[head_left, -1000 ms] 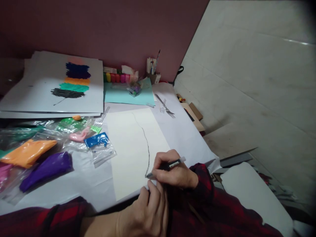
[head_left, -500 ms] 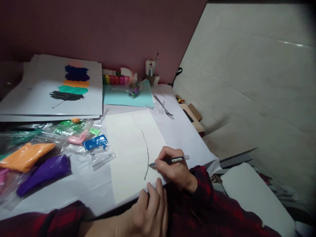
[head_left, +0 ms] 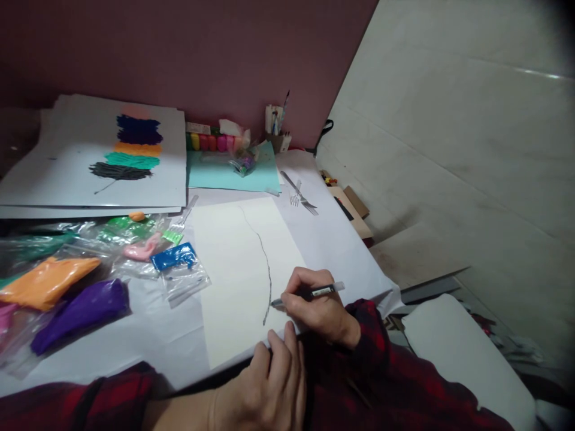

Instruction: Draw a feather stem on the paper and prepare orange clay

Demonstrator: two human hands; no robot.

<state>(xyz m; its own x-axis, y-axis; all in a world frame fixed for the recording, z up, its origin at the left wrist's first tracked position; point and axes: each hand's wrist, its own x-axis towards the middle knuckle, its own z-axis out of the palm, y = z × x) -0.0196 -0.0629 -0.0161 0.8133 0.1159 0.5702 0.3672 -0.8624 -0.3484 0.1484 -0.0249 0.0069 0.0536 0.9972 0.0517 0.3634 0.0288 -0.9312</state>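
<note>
A cream sheet of paper (head_left: 229,269) lies at the table's front edge, with a thin, wavy dark line running down it. My right hand (head_left: 317,305) is closed around a black pen (head_left: 321,291) with a clear end; its tip touches the paper near the lower part of the line. Flat over the sheet's near edge rests my left hand (head_left: 269,377), fingers stretched out and holding nothing. To the left of the sheet are a blue clay packet (head_left: 174,257) and a plastic fork (head_left: 184,218) with green clay on its tines.
Bags of orange clay (head_left: 49,281) and purple clay (head_left: 83,314) lie at left. Behind them sits a stack of white boards (head_left: 45,161) with coloured stripes. Metal forks (head_left: 300,194), a teal sheet (head_left: 211,173) and a brush holder (head_left: 276,134) stand farther back. A white stool (head_left: 462,353) is at right.
The pen tip has shifted very slightly down along the line. My left hand stays in place, and the view has tilted a little.
</note>
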